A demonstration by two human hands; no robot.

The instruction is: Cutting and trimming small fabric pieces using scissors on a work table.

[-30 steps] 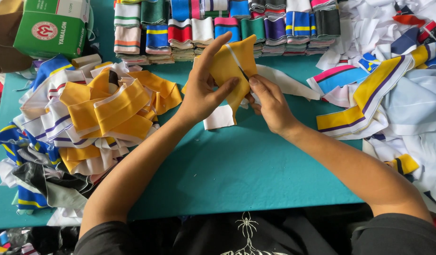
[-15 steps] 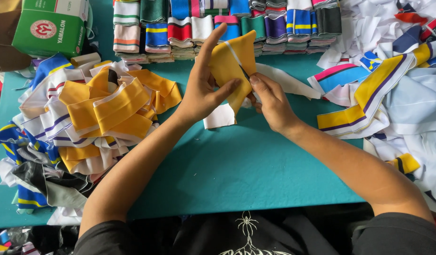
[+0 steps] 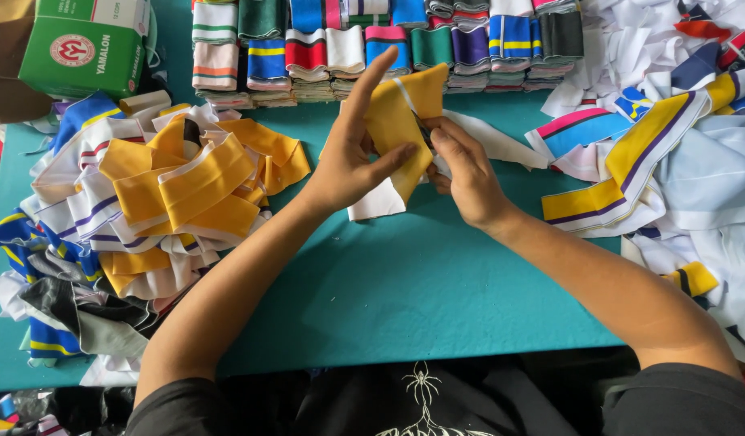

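Fabric, one yellow collar piece with a white stripe (image 3: 396, 121), held upright above the teal table (image 3: 405, 282) near its far middle, white lower end (image 3: 376, 206) hanging just over the surface. Left hand (image 3: 348, 157) behind and around the piece, thumb pressed on its front, index finger stretched straight up along the left edge: fingers grasping the fabric. Right hand (image 3: 465, 169) against the right edge, fingers (image 3: 449, 141) pinched on the cloth beside something small and dark, too hidden to name. Just behind, one white strip (image 3: 501, 141) trailing off to the right. Left of the hands, one loose heap of yellow-and-white collar pieces (image 3: 186, 190), too tangled to count, with blue, black and white scraps at its near edge. Along the far edge, one row of folded striped knit bundles (image 3: 388, 40), roughly a dozen stacks across. Far left corner: one green cardboard box (image 3: 81, 48). On the right, one pile of white and striped fabric (image 3: 671, 145), well apart from the heap.
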